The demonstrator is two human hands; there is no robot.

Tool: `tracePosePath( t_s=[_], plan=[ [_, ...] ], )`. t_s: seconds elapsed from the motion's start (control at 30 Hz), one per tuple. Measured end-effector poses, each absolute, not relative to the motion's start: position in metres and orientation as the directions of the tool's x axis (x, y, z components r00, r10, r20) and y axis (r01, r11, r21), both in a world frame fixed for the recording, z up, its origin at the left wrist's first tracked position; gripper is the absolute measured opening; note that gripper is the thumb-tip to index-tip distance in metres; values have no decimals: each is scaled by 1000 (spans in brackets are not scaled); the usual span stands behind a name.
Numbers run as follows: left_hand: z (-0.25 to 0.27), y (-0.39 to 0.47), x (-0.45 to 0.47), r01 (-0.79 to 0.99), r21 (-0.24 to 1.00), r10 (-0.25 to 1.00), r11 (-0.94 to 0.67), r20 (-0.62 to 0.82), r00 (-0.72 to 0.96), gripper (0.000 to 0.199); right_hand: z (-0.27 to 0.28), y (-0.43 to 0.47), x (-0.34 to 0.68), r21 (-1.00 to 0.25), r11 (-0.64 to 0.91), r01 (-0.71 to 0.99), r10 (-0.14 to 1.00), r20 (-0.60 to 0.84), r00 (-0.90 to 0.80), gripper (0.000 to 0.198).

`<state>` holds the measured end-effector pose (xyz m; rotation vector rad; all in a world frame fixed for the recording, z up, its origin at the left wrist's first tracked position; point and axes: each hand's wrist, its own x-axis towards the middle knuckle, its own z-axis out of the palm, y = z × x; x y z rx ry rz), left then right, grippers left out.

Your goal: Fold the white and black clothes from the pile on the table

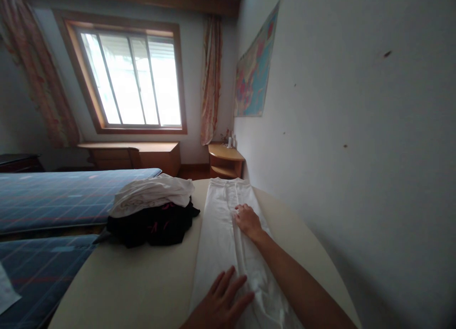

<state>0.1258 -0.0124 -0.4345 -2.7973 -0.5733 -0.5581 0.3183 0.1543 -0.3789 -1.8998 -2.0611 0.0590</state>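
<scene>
A long white garment (pixel 217 234), which looks like a pair of trousers folded lengthwise, lies on the round cream table (pixel 149 291). Its far end reaches the table's back edge, and wrinkles show at the near end. My left hand (pixel 224 298) rests on the near part with fingers spread, holding nothing. Farther up, my right hand (pixel 248 220) lies on the cloth beside the lengthwise crease, its fingers a little bent. To the left sits a pile of clothes: a crumpled white garment (pixel 153 193) on top of a black one with pink marks (pixel 153 229).
Blue plaid mattresses (pixel 64 196) border the table on the left. A white wall (pixel 342 96) with a map (pixel 254 67) runs close along the right. Behind stand a desk (pixel 156 150) and a small corner shelf (pixel 228 153), below a window (pixel 131 77).
</scene>
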Motion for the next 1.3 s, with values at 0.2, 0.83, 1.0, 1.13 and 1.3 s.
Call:
tracePosePath(
  t_s=[0.2,0.83,1.0,1.13,1.3],
  plan=[
    [-450,-6,122,427,-241,337,-872,336,879,57,-377,155,320,-190,29,981,983,183,6,22],
    [-443,-3,124,418,-148,317,-896,445,837,45,-376,175,322,-248,34,968,980,196,15,30],
    [-431,12,126,448,-123,360,-885,430,828,54,-392,180,330,-235,64,970,978,209,-14,47],
    [-434,20,127,456,-257,317,-852,439,841,59,-404,176,337,-237,64,969,985,171,-24,60],
    [-442,10,120,413,-329,240,-849,456,857,57,-404,157,334,-222,40,974,993,120,-14,61]
  ],
)
